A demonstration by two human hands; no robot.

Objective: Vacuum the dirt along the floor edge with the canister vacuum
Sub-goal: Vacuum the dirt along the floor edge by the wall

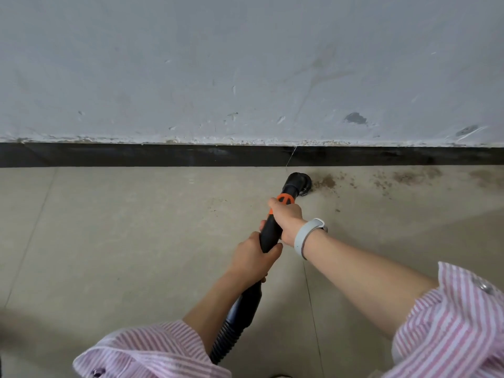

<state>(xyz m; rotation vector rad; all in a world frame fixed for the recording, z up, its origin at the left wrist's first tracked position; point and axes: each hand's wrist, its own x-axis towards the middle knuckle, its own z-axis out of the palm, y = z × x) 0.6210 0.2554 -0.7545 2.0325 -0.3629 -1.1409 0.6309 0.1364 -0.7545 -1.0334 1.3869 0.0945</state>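
The round black brush nozzle (pixel 299 184) sits on the tiled floor (pixel 122 227), just short of the black skirting strip (pixel 163 155) that runs along the foot of the wall, with a thin band of bare tile between them. Its right edge touches the nearest patch of brown dirt (pixel 326 183); more dirt lies scattered further right along the same edge, thinning into separate smudges, and one stray crumb lies out on the tile below them. Left of the nozzle the floor edge looks clean.

The black wand (pixel 271 233), with an orange collar near the nozzle, slants back toward the person. The right hand (pixel 289 218) grips it just behind the collar, fingers wrapped round it; the left hand (pixel 252 256) grips it just below, thumb across the top. The ribbed hose (pixel 226 342) runs down between the forearms and out of view.

Open tile lies on all sides of the wand. The scuffed grey wall (pixel 245 64) rises above the skirting. A grey wristband (pixel 308 236), perhaps a watch, circles the right wrist; pink-striped sleeves (pixel 447 323) are pushed up both arms.
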